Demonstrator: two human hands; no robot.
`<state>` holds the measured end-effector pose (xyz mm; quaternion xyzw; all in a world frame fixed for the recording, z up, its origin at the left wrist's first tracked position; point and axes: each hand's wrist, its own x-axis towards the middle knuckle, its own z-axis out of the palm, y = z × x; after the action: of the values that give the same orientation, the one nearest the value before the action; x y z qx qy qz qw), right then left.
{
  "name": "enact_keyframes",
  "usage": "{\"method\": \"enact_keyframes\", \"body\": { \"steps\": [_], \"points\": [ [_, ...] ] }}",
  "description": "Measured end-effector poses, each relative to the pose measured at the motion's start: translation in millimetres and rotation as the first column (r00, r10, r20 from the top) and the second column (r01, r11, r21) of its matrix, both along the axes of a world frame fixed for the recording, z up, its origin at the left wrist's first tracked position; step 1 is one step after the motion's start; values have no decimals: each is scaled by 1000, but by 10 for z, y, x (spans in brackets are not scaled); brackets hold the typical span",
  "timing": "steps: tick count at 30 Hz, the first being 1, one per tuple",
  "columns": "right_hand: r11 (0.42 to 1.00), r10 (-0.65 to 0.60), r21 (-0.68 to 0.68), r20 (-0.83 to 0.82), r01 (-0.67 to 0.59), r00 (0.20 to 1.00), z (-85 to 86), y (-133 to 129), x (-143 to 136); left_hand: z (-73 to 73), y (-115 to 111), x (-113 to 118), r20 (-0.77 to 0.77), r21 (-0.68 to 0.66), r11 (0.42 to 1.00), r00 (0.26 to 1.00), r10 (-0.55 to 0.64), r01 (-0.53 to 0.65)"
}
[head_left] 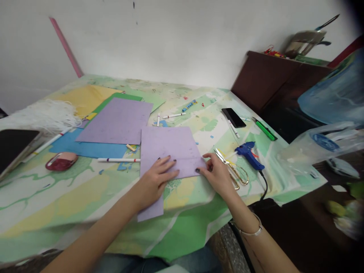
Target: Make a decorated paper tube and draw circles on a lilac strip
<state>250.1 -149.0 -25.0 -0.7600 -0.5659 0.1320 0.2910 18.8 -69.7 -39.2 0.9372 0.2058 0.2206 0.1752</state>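
Observation:
A light purple sheet (170, 146) lies near the table's front edge, with a narrower purple part extending toward me below my left hand. My left hand (155, 180) rests on it, palm down, fingers spread. At the sheet's right edge, my right hand (216, 170) pinches the lower right corner between thumb and fingers. Gold-handled scissors (234, 170) lie just right of my right hand, their blades pointing up and left. Beyond them sits a blue glue gun (250, 155) with a black cord.
Another purple sheet (119, 121) overlaps blue, green and yellow sheets at left. Markers, a red case (61, 161), white string (45, 115) and a dark device (14, 148) lie around. A phone (233, 117), green cutter (264, 129) and plastic bag (301, 151) are at right.

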Motion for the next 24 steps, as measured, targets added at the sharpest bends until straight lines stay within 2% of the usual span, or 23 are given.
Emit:
{"method": "enact_keyframes", "body": {
  "steps": [2, 4, 7, 9, 14, 20, 24],
  "points": [
    [1000, 11, -6, 2, -11, 1000, -2, 3, 6, 37, 20, -17, 89, -106, 986, 986, 140, -130],
    [1000, 27, -14, 9, -27, 1000, -1, 12, 16, 63, 42, -32, 99, -196, 943, 952, 290, -267],
    [998, 54, -28, 17, -54, 998, 7, 29, 35, 66, 67, -46, 72, -211, 893, 905, 419, -397],
    [997, 70, -35, 18, -70, 997, 13, 39, 46, 52, 74, -47, 76, -179, 907, 914, 399, -381],
    [995, 94, -43, 1, -94, 996, 8, 55, 63, 8, 76, -15, 58, -139, 963, 968, 243, -233],
    [996, 80, -39, -17, -80, 997, 3, 58, 62, -35, 57, 44, 82, -55, 966, 963, 256, -252],
    [994, 92, -55, -5, -92, 996, 30, 81, 74, -33, 27, 72, 40, 31, 966, 966, 255, -257]
  ]
}}
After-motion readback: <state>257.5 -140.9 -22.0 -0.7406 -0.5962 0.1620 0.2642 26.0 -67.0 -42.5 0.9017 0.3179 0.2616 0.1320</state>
